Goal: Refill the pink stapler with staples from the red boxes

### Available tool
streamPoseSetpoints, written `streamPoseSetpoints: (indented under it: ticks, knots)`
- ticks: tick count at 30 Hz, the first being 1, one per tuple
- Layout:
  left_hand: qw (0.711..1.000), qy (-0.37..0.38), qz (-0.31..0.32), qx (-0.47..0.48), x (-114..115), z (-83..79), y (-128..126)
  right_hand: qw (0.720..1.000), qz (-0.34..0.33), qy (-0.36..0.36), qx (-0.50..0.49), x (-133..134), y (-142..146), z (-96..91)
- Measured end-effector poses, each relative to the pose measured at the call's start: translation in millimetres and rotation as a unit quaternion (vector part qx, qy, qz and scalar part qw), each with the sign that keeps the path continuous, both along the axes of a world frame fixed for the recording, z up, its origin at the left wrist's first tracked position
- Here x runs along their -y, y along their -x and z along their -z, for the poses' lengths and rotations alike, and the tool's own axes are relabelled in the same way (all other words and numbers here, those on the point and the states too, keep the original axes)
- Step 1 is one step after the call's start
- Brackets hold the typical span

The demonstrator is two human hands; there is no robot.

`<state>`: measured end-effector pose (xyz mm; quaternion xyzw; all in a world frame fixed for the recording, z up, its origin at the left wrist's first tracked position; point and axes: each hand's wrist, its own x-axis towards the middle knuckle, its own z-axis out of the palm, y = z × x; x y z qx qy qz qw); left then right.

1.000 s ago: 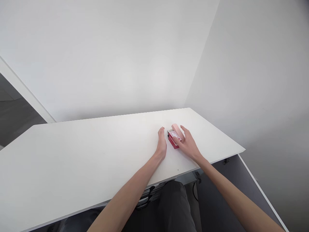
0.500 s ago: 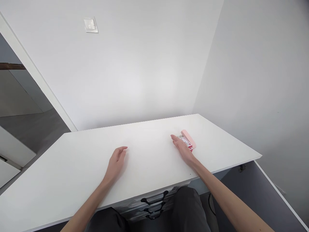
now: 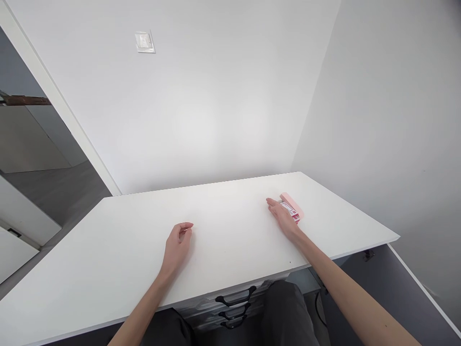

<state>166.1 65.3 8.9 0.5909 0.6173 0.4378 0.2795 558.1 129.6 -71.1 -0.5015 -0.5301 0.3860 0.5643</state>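
My right hand (image 3: 283,217) lies low on the white desktop, fingers stretched out and holding nothing. Its outer side is up against a small red-and-white printed box (image 3: 290,210), partly covered by the hand. Along the far right side of that box is a slim pink case (image 3: 292,204) with rounded ends. Left of centre, my left hand (image 3: 178,242) rests on the desktop with loosely curled fingers. A small gap shows between thumb and forefinger, and no object is visible in it.
The white desktop (image 3: 223,240) meets the wall at the back. A light switch (image 3: 144,42) is on that wall. Under the front edge are drawers with black handles (image 3: 236,299). An opened cabinet door (image 3: 399,283) stands at lower right; a doorway is at left.
The view has shifted slightly. My right hand, the printed box and the pink case sit a little farther right. The left thumb has come closer to the forefinger.
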Motion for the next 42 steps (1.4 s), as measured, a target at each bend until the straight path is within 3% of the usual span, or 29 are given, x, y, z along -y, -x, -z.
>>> streamPoseSetpoints:
  ticks: [6, 11, 14, 17, 22, 28, 38, 42]
  knots:
    - [1.000, 0.001, -0.004, -0.009, -1, 2.2, 0, 1.000, 0.009, 0.004, 0.017, 12, 3, -20.6]
    - [1.000, 0.006, 0.002, -0.019, -1, 1.5, 0, 0.996, 0.018, 0.002, 0.092, 71, 6, -23.5]
    - [1.000, 0.001, 0.009, -0.028, -2, 1.2, -1, 0.956, 0.091, -0.028, 0.278, 110, -11, -19.4]
    - [0.999, -0.001, 0.017, -0.038, -3, 1.7, -2, 0.922, 0.119, -0.027, 0.368, 129, -35, -16.8]
    - [0.999, -0.002, 0.018, -0.047, -3, 2.5, -1, 0.905, 0.091, -0.029, 0.414, 116, -58, -16.4]
    - [0.999, 0.001, 0.021, -0.048, -2, 1.9, -1, 0.905, 0.084, -0.010, 0.417, 97, -56, -14.9]
    - [0.999, 0.004, 0.025, -0.046, -1, 0.1, -2, 0.901, 0.089, 0.000, 0.424, 96, -53, -15.4]
    - [0.998, -0.002, 0.029, -0.048, -1, 0.2, -2, 0.887, 0.166, -0.076, 0.425, 99, -52, -22.0]
